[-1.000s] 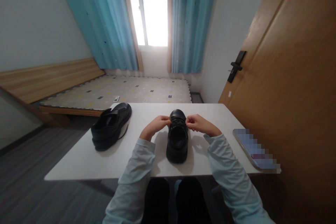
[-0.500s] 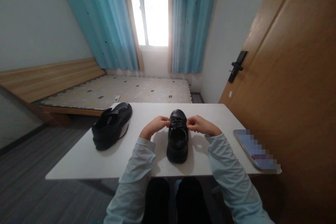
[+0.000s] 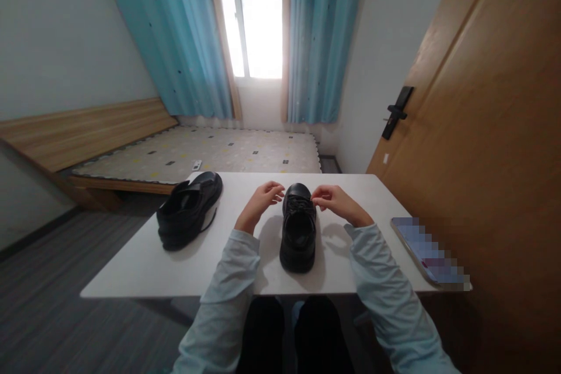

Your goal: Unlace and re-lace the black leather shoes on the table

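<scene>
Closest to us, two dark-clad legs (image 3: 266, 333) show below the near edge of a white, flat, rectangular surface (image 3: 144, 274), and two pale blue long sleeves (image 3: 228, 280) reach in over it. Over at the right end lies a flat, thin, pale-edged object (image 3: 416, 245), its face pixelated beyond reading. And here, in the middle of the surface, stands the black, smooth-looking lace-up shoe (image 3: 298, 245), upright, heel toward the person, toe pointing away, dark laces (image 3: 300, 205) across its front. The left hand (image 3: 267, 194) is beside it, fingers loosely bent and parted, nothing seen in them, tips right by the shoe's left edge. Across from it, the right hand (image 3: 332, 198) curls in, fingertips at the shoe's right edge by the laces; whether they pinch a lace, I cannot tell. Off to the left, well apart, sits a second black shoe (image 3: 188, 216), angled, a loose lace trailing beside it. To the right stands a brown wooden door (image 3: 482, 128) with a black handle (image 3: 397, 112). Beyond the surface stretches a bed with a pale patterned mattress (image 3: 245, 152), and at the back, blue curtains (image 3: 188, 41) flank a bright window (image 3: 263, 29).
</scene>
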A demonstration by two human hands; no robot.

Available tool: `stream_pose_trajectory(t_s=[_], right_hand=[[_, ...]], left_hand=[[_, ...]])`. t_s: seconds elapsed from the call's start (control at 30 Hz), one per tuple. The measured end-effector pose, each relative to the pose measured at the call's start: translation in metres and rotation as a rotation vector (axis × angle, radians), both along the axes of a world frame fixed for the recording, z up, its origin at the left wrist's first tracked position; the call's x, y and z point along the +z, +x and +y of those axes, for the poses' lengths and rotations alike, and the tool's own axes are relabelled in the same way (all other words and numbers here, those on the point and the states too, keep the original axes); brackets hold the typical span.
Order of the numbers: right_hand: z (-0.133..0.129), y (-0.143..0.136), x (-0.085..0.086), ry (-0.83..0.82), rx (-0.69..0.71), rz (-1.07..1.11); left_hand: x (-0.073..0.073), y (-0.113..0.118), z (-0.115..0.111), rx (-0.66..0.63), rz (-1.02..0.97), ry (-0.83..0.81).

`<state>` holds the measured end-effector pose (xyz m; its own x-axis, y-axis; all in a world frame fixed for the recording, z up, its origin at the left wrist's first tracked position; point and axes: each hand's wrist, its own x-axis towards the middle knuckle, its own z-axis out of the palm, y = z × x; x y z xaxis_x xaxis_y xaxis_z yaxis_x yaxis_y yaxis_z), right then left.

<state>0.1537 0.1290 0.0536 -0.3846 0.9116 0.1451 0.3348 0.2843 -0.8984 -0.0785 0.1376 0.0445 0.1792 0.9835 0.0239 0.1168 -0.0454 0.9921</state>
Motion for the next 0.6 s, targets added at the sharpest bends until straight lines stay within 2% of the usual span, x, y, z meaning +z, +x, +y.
stream_pose_trajectory(t_s=[0.1,0.27,0.4,0.47,0.53,0.6], right_hand=[[0.002,-0.004,0.0,0.099,-0.034,0.032],[-0.007,-0.019,0.008,0.256,-0.147,0.001],[-0.035,-0.037,0.022,0.478,-0.239,-0.026],[-0.054,-0.046,0.028,0.576,-0.224,-0.078],[-0.074,-0.057,0.029,0.667,-0.178,-0.189],[-0.093,-0.066,0.026,0.758,-0.147,-0.394]], left_hand=[[-0.005,0.004,0.005,0.016,0.044,0.048],[-0.011,0.012,0.006,-0.087,0.222,0.206],[-0.013,0.014,0.005,-0.091,0.331,0.246],[-0.014,0.014,0.005,-0.091,0.327,0.253],[-0.015,0.013,0.005,-0.101,0.302,0.253],[-0.015,0.012,0.006,-0.112,0.289,0.24]])
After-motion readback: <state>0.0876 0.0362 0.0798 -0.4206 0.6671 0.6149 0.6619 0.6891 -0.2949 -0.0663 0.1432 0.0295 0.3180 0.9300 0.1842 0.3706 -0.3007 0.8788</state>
